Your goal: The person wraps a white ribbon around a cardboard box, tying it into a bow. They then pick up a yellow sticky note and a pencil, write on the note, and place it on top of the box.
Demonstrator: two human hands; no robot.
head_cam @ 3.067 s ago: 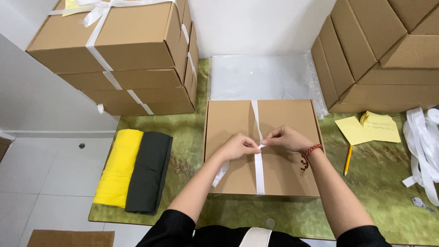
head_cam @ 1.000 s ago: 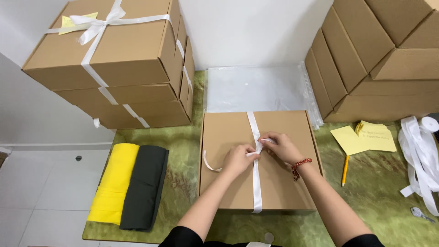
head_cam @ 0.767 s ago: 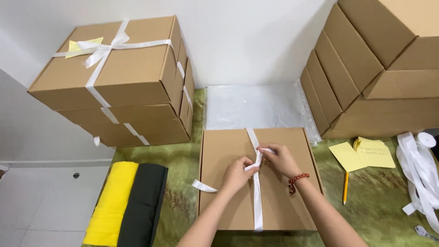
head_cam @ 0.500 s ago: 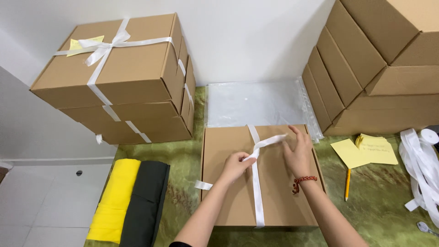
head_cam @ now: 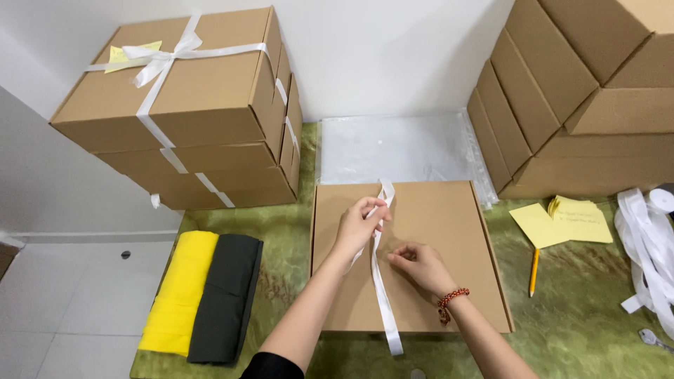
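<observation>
A flat brown cardboard box point(head_cam: 449, 231) lies in front of me on a green mat. A white ribbon point(head_cam: 383, 302) runs down the middle of its lid and hangs over the near edge. My left hand point(head_cam: 359, 226) pinches the ribbon near the box's middle and lifts a loose end up toward the far edge. My right hand point(head_cam: 420, 265) rests on the lid just right of the ribbon, fingers curled and pressing down beside it; a red bead bracelet is on that wrist.
A stack of ribbon-tied boxes point(head_cam: 189, 105) stands at the back left, plain boxes point(head_cam: 583, 98) at the back right. Folded yellow and black cloth point(head_cam: 203, 298) lies at the left. Yellow notes point(head_cam: 562, 221), a pencil point(head_cam: 533, 272), loose ribbon point(head_cam: 649, 245) and clear plastic bags point(head_cam: 397, 147) surround the box.
The knot at the lid's centre has come apart into loose ends. My left hand lifted one end upward, and my right hand swung out, then came back down onto the lid.
</observation>
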